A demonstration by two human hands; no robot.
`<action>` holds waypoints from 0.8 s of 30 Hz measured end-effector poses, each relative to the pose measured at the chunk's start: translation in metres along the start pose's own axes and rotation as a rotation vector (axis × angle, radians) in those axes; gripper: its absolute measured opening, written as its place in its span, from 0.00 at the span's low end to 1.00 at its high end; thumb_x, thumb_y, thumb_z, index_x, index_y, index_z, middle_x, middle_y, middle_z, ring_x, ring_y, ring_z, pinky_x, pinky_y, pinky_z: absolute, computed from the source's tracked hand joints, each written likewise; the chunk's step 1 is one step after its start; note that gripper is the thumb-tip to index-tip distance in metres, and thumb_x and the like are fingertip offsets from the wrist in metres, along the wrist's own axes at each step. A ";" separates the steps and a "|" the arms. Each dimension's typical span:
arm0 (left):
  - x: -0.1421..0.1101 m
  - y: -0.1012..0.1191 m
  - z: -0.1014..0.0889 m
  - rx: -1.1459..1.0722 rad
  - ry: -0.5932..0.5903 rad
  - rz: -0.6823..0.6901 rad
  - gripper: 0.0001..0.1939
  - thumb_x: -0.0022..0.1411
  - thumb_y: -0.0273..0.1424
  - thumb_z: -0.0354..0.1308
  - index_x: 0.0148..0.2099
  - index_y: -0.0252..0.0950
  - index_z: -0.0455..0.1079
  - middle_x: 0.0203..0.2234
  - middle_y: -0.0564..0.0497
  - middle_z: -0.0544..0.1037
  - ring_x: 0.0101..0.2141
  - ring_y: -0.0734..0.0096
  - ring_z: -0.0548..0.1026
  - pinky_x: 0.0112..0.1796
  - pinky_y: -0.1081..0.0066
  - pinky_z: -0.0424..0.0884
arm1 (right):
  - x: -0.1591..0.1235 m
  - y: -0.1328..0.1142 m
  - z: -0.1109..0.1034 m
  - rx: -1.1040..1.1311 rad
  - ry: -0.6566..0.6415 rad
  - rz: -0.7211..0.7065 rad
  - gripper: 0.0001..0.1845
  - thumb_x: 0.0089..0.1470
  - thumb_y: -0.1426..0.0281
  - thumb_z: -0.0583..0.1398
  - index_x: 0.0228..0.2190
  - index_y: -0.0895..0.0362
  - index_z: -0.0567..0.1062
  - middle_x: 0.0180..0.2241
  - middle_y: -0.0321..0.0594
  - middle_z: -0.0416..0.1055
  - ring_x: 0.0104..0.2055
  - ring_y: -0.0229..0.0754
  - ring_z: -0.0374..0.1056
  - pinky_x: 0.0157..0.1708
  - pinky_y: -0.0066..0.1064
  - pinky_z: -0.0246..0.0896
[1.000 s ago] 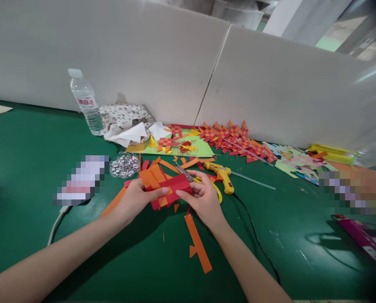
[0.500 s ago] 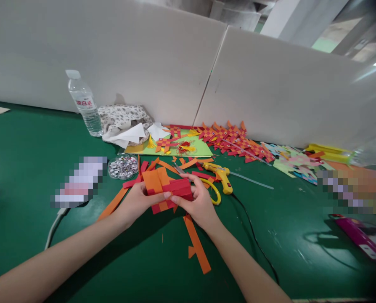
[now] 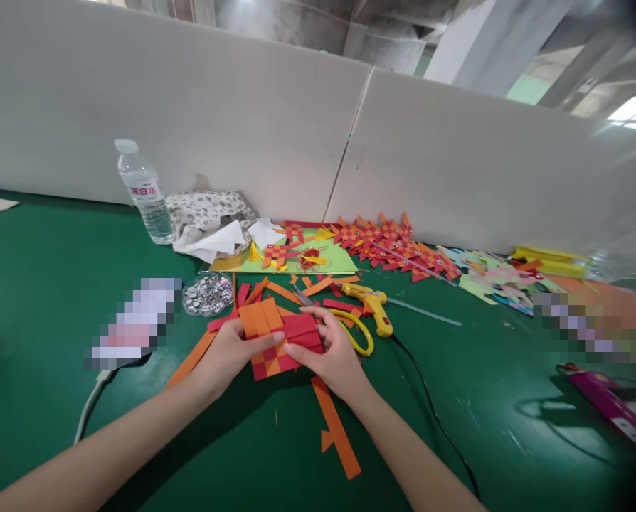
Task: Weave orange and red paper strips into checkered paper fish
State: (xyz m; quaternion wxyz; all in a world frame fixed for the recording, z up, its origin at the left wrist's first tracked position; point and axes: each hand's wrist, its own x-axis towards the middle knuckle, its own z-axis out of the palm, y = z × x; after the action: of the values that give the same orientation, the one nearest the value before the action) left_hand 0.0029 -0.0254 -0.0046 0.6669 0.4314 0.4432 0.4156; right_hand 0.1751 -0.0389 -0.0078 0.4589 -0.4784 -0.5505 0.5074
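Between my hands is a woven piece of red and orange paper strips, checkered at its lower part, held above the table. My left hand is closed on its orange left side, thumb lying across the front. My right hand grips the red strips at the right, thumb on the front and fingers behind. Just beyond the right hand lie scissors with yellow handles, partly hidden by it. Loose red and orange paper strips are scattered around, and one orange strip lies below the right hand.
A yellow glue gun with a black cord lies right of the scissors. Behind are a bag of googly eyes, a water bottle, a patterned cloth and a pile of woven paper fish. A blurred phone lies left.
The view has tilted up slightly, so everything sits lower. The woven piece has turned a little, showing more of its checkered face. Both hands keep their hold.
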 end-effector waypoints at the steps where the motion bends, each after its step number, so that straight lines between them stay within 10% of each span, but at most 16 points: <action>1: 0.000 0.000 0.000 -0.002 -0.004 -0.003 0.20 0.44 0.37 0.67 0.41 0.36 0.75 0.38 0.46 0.80 0.38 0.61 0.78 0.38 0.68 0.73 | 0.000 -0.001 -0.001 0.011 0.012 0.002 0.28 0.41 0.66 0.66 0.44 0.52 0.63 0.34 0.39 0.76 0.36 0.43 0.74 0.36 0.35 0.70; 24: 0.000 -0.001 0.001 0.064 -0.015 0.029 0.21 0.44 0.40 0.67 0.41 0.34 0.75 0.40 0.45 0.80 0.39 0.59 0.77 0.38 0.68 0.73 | 0.001 -0.004 -0.003 -0.121 0.064 -0.051 0.26 0.41 0.66 0.66 0.44 0.55 0.66 0.27 0.35 0.75 0.27 0.37 0.70 0.26 0.27 0.62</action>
State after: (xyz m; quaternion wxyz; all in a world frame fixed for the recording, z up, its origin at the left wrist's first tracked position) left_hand 0.0034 -0.0261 -0.0049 0.6500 0.4620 0.4449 0.4076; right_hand 0.1777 -0.0377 -0.0037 0.4591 -0.5071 -0.5773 0.4458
